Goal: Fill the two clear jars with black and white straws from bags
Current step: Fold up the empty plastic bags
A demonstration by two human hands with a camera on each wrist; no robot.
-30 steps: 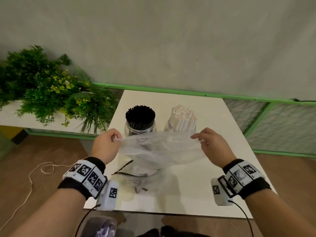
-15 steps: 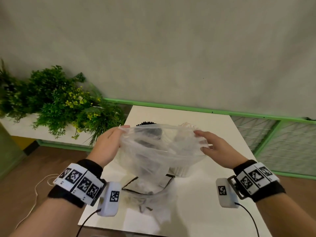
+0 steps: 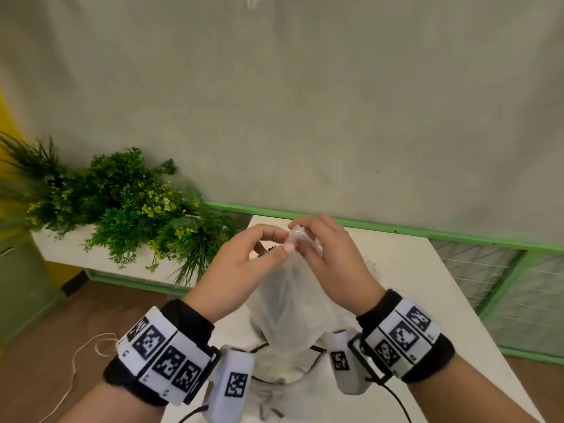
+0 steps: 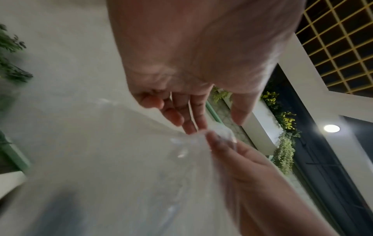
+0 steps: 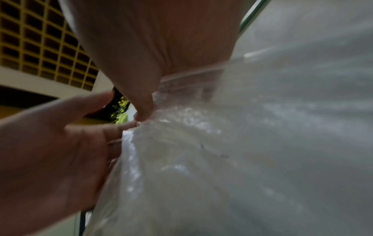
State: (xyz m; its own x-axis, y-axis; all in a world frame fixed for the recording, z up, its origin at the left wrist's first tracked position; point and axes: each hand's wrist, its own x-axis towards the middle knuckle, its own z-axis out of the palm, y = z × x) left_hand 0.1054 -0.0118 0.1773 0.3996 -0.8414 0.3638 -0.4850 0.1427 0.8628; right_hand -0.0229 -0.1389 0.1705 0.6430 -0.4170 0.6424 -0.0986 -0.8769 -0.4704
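Evidently the step in hand was the handling of an empty clear plastic bag (image 3: pixel 290 303), judged to be gathered up once its straws were out; both hands were raised together above the white table (image 3: pixel 406 270), and the bag hung down from them in a loose cone towards the tabletop. The left hand (image 3: pixel 241 270) pinched the bunched top of the bag between thumb and fingertips; its fingers (image 4: pixel 189 115) lay close together, lightly curled, at the gathered plastic. The right hand (image 3: pixel 332 264) met it from the other side; its thumb (image 5: pixel 141 102) and forefinger pressed on the same knot of film, though the other right fingers were hidden behind the plastic and their lie could not be told. The two jars did not show plainly in these views; the hands and the bag stood in front of where they would be, and only a dark speck showed in the gap between the hands, too small to name. Counted: two hands, one bag held, and on the table beneath it a second crumpled bag (image 3: pixel 274 389) with a thin dark line along its edge; no straws could be counted. The next move, by judgement, called for setting the gathered bag aside clear of the jars, keeping the light film from dragging over them; a leafy plant (image 3: pixel 128 209) stood off to the left of the table.
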